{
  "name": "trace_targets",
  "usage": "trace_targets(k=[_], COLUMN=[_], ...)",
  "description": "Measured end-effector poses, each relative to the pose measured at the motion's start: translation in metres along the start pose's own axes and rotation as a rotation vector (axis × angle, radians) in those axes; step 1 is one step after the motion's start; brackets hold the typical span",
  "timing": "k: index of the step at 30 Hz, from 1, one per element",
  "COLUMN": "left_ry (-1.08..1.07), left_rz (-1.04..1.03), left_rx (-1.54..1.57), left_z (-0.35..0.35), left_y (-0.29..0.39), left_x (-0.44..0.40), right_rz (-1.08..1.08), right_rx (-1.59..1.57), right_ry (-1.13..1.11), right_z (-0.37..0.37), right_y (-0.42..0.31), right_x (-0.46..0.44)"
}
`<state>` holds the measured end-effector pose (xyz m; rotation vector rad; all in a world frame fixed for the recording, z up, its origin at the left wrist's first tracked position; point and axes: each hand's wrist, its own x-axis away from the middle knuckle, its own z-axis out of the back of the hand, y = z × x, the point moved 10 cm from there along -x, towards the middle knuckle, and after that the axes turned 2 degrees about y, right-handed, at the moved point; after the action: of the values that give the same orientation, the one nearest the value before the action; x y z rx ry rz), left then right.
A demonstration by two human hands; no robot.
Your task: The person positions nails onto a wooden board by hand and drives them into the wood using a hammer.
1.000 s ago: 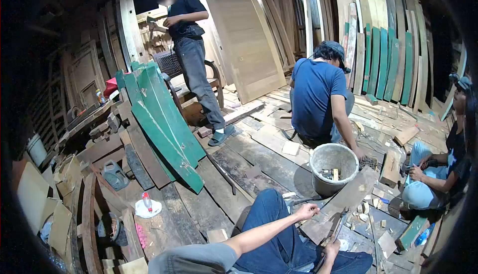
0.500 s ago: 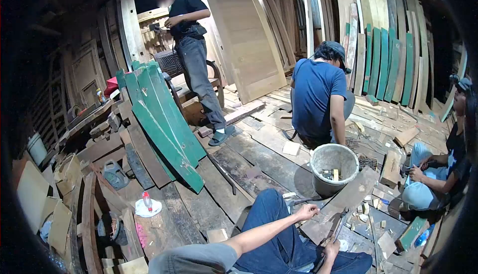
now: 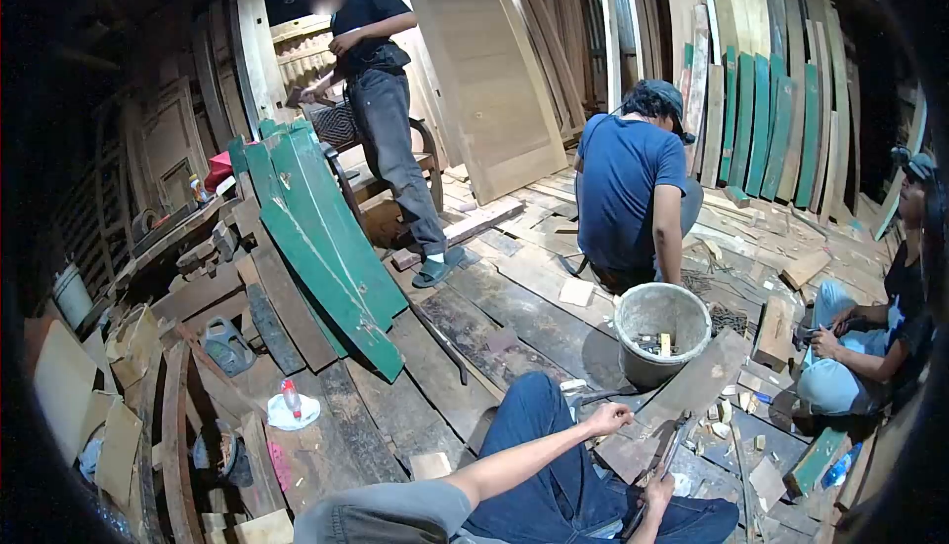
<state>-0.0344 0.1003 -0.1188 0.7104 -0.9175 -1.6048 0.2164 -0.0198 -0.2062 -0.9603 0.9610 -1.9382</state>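
Observation:
My left hand (image 3: 608,418) is closed with its fingertips pinched together, above the near end of a brown board (image 3: 692,386). Whatever it may pinch is too small to make out. My right hand (image 3: 654,495) is wrapped around the lower end of a long, dark, narrow tool (image 3: 674,448), whose kind I cannot tell. The tool slants up and away across the board's right edge. My bent legs in blue jeans (image 3: 539,435) are beneath both arms. Just beyond the board stands a grey bucket (image 3: 641,356) with small wood pieces inside.
A person in a blue shirt (image 3: 633,193) squats behind the bucket. Another person stands (image 3: 381,119) beside green boards (image 3: 326,238); a third sits at right (image 3: 840,366). Wood scraps litter the plank floor (image 3: 465,336). A red-capped bottle (image 3: 291,401) stands on a white cloth at left.
The standing person's far hand has lowered toward the chair, holding a small dark object. My left hand has barely shifted, and my right hand still grips the tool.

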Motion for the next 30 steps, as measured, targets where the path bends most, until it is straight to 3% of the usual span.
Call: trace_targets(k=[2, 8, 11, 13, 14, 15, 16, 17, 18, 19, 20, 21, 23, 28, 30], left_ry=[0.001, -0.012, 0.06, 0.005, 0.089, -0.12, -0.09, -0.041, -0.024, -0.076, -0.112, -0.124, -0.174, -0.143, -0.058], left_rz=[0.0, -0.04, -0.092, -0.087, 0.071, 0.067, 0.047, 0.046, 0.023, -0.164, 0.005, -0.026, 0.012, -0.109, -0.118], left_rx=[-0.015, -0.018, 0.044, 0.337, 0.197, 0.679, 0.388, 0.108, 0.366, 0.389, 0.173, 0.171, 0.276, -0.178, -0.198], left_z=[0.0, -0.006, 0.0, -0.014, -0.001, -0.027, -0.011, 0.013, 0.017, 0.015, 0.022, 0.017, 0.008, -0.019, -0.022], left_y=[0.001, -0.009, 0.002, -0.034, -0.018, -0.055, -0.029, 0.012, 0.028, 0.016, 0.049, 0.047, 0.068, 0.049, 0.04], left_x=[0.0, -0.005, 0.0, -0.011, 0.001, -0.016, -0.007, -0.004, 0.0, -0.019, -0.014, -0.023, -0.025, -0.045, -0.042], right_rz=[-0.089, -0.065, -0.057, 0.143, -0.029, -0.127, -0.024, -0.137, 0.006, 0.058, 0.077, -0.099, -0.067, -0.099, -0.087], right_rx=[0.001, -0.043, -0.085, -0.282, -0.085, -0.131, -0.023, -0.103, -0.049, -0.014, 0.052, 0.0, -0.02, 0.076, 0.051], right_ry=[-0.072, -0.037, -0.113, -0.098, -0.101, -0.112, -0.032, -0.083, -0.091, 0.004, -0.039, -0.106, -0.147, -0.168, -0.132], right_z=[0.016, 0.001, 0.005, -0.03, -0.006, 0.027, 0.021, 0.024, 0.019, 0.021, 0.013, 0.015, 0.016, 0.016, 0.018], right_y=[-0.04, -0.008, -0.03, 0.026, -0.001, -0.065, -0.035, -0.055, -0.058, -0.057, -0.046, -0.047, -0.057, -0.058, -0.06], right_x=[0.031, 0.007, 0.023, -0.023, 0.008, 0.055, 0.036, 0.048, 0.038, 0.035, 0.028, 0.036, 0.04, 0.042, 0.042])
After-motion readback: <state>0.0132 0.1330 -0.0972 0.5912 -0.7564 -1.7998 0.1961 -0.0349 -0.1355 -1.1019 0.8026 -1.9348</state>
